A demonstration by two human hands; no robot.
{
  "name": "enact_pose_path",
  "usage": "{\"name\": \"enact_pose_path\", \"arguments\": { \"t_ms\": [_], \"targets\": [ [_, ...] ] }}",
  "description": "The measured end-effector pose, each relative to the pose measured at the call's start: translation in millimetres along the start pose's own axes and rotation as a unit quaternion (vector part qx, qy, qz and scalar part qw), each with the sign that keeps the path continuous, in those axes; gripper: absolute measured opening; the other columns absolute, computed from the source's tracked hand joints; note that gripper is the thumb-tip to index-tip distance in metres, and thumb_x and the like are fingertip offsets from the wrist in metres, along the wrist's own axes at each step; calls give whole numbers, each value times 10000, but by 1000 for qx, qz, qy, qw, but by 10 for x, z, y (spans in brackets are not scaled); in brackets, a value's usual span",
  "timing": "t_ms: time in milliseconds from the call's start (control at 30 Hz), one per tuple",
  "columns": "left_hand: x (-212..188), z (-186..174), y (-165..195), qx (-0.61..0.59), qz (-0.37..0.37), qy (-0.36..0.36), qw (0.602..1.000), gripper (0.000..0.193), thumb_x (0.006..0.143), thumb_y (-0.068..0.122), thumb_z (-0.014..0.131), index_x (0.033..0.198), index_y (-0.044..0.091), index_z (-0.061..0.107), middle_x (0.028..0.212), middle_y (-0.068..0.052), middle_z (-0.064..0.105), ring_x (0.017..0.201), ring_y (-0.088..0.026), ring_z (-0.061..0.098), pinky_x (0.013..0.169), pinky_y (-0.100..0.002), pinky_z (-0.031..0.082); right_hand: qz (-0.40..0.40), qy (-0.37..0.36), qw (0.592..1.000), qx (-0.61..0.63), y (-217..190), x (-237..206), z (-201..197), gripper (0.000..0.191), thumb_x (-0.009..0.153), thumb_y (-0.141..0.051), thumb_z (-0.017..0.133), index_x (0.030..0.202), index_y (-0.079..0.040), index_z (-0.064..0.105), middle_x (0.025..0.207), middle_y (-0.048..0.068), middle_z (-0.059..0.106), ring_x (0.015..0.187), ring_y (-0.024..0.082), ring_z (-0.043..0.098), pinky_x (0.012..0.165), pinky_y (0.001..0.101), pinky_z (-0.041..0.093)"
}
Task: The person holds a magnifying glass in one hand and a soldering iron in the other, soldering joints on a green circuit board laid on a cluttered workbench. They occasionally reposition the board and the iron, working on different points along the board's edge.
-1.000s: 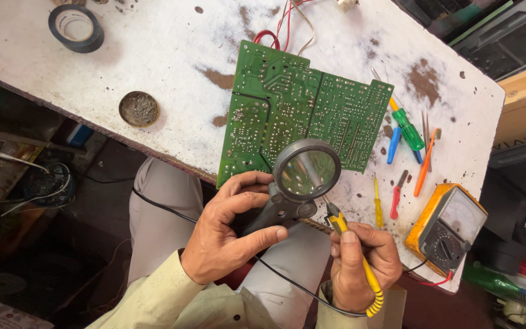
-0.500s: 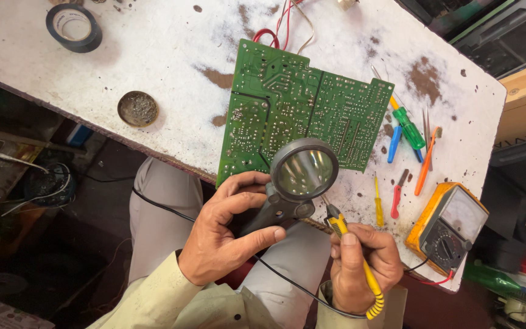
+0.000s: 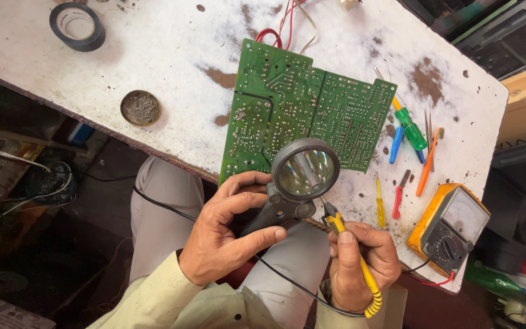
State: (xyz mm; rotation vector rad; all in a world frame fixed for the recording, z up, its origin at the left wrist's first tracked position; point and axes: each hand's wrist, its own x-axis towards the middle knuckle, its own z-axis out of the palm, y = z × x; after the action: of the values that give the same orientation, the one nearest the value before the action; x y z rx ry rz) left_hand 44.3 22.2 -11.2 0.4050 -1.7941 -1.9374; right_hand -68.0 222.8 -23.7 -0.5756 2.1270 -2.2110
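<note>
my left hand [image 3: 226, 234] is raised at the near edge of the worktop, palm turned inward, fingers curled in a firm grip, thumb [image 3: 254, 237] stretched forward along the front and the index finger arched over the top. my right hand [image 3: 360, 262] sits lower and to the right, closed in a pen-like grip, thumb pressed flat on top, knuckles facing out. both forearms, in pale cream sleeves [image 3: 171, 301], come up from below, wrists slightly bent.
</note>
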Motion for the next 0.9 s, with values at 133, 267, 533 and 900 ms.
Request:
{"name": "enact_pose_path", "arguments": {
  "t_ms": [133,267,533,900],
  "targets": [
    [3,-7,6,5,4,-1,1000,393,783,238,880,1081,13,756,1365,-183,616,1263,-279,625,1050,-394,501,-25,-7,999,-30,-33,-28,25,117,945,14,685,1052,22,639,996,160,683,741,141,624,684,260,521],
    [1,-7,10,0,-8,2,1000,398,773,245,880,1074,16,755,1363,-182,612,1252,-278,629,1030,-391,510,-35,-16,997,-65,-71,-41,31,128,931,22,695,1048,14,641,1013,174,699,748,138,633,695,254,533],
    [1,-10,5,7,5,0,1000,395,779,240,880,1078,15,754,1361,-188,618,1267,-284,624,1051,-395,500,-54,-33,993,-98,-80,-37,38,118,940,19,694,1042,10,634,1004,168,706,793,146,661,737,254,548],
    [1,-2,-4,3,4,0,1000,392,777,230,884,1076,16,750,1366,-182,612,1262,-278,623,1045,-389,501,-82,-62,985,-139,-195,-27,72,156,937,42,695,1088,19,664,1042,141,706,803,107,618,751,233,519]
  ]
}}
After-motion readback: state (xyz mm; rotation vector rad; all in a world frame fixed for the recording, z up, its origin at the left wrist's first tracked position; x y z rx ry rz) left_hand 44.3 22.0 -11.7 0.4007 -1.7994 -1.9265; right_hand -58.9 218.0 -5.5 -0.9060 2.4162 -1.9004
